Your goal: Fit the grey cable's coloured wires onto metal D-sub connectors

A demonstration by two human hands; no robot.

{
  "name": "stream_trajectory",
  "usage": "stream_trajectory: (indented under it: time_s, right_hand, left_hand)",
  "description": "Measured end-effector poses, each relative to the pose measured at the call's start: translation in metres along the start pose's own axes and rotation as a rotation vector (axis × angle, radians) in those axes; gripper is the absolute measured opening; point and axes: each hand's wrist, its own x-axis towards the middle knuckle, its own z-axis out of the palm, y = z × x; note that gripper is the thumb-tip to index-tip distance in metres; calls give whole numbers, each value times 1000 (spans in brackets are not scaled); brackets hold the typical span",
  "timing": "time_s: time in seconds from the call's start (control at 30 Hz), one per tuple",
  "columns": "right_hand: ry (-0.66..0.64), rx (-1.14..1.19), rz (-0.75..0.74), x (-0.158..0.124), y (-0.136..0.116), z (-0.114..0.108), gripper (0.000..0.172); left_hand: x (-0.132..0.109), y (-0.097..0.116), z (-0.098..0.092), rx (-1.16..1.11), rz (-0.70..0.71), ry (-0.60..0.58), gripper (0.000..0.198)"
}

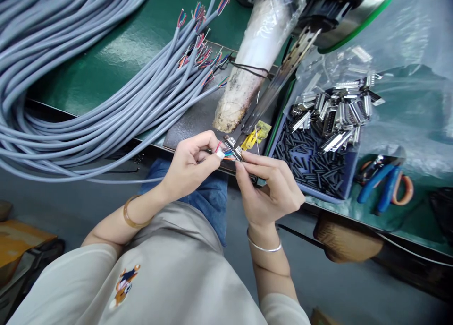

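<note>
My left hand (189, 164) pinches the stripped end of a grey cable (116, 171), whose coloured wires (221, 152) fan out past my fingertips. My right hand (269, 183) is closed on a small metal connector (234, 149) and holds it against those wire ends. Both hands meet just in front of the bench edge, above my lap. A dark plate (198, 119) lies on the bench right behind them.
A thick bundle of grey cables (88, 79) with stripped coloured tips covers the left of the green bench (116, 55). A blue tray (314, 169) holds black sleeves and metal connectors. A wrapped tool (255, 55), blue-handled pliers (380, 183) and clear plastic bags (406, 79) lie right.
</note>
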Motion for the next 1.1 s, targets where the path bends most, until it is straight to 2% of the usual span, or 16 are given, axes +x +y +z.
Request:
stream_trajectory:
  time_s: [0.13, 0.33, 0.43, 0.63, 0.93, 1.1]
  right_hand:
    - [4, -29, -7, 1, -2, -1, 19]
    - [25, -98, -63, 1, -5, -3, 17]
    - [41, -109, -90, 0, -5, -2, 18]
    - [-14, -95, -124, -2, 2, -1, 19]
    - [20, -103, -121, 2, -1, -3, 18]
    - [13, -156, -212, -2, 2, -2, 17]
  left_hand:
    - [-2, 1, 1, 77, 45, 37, 22]
    - [-3, 3, 3, 36, 49, 16, 28]
    - [-2, 2, 3, 51, 54, 26, 24]
    - [-1, 0, 1, 49, 20, 37, 23]
    - [0, 1, 1, 52, 35, 39, 19]
    - [0, -2, -1, 60, -9, 17, 21]
